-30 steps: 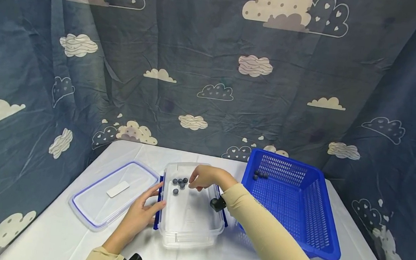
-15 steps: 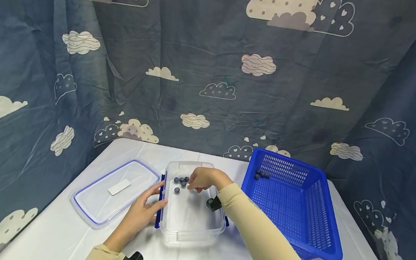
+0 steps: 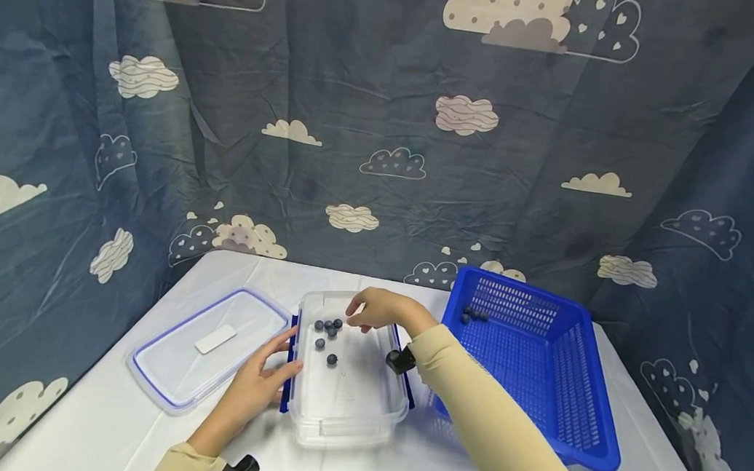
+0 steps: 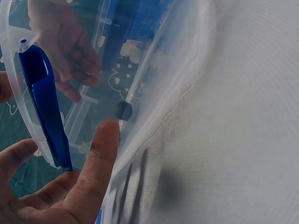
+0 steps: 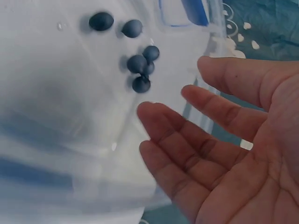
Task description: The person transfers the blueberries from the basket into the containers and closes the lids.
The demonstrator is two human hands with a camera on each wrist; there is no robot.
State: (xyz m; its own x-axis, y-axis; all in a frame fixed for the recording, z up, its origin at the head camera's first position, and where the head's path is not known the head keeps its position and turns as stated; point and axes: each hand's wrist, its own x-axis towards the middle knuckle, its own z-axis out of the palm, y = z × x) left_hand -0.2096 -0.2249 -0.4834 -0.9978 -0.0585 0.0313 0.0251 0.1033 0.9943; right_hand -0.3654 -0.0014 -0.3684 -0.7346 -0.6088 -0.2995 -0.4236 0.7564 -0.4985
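Observation:
A clear plastic food container (image 3: 348, 401) with blue side latches stands on the table, its top uncovered. Several blueberries (image 3: 332, 360) lie inside, most of them clustered towards the far left. My left hand (image 3: 255, 384) rests against the container's left side, its fingers fairly straight near the blue latch (image 4: 46, 102). Over the container's far right part hovers my right hand (image 3: 381, 310). Its fingers are spread and relaxed with nothing between them, as the right wrist view shows, close to the clustered blueberries (image 5: 137, 64).
To the left lies a clear lid (image 3: 164, 366) with a blue seal and a white label (image 3: 215, 339). A blue perforated basket (image 3: 538, 378) stands on the right, with several blueberries (image 3: 474, 314) in its far left corner. A cloud-patterned curtain (image 3: 335, 79) hangs behind the white-covered table.
A blueberry now lies apart, nearer the front of the container. My right hand has risen and moved slightly back, its fingers parting. The left hand has stayed in place.

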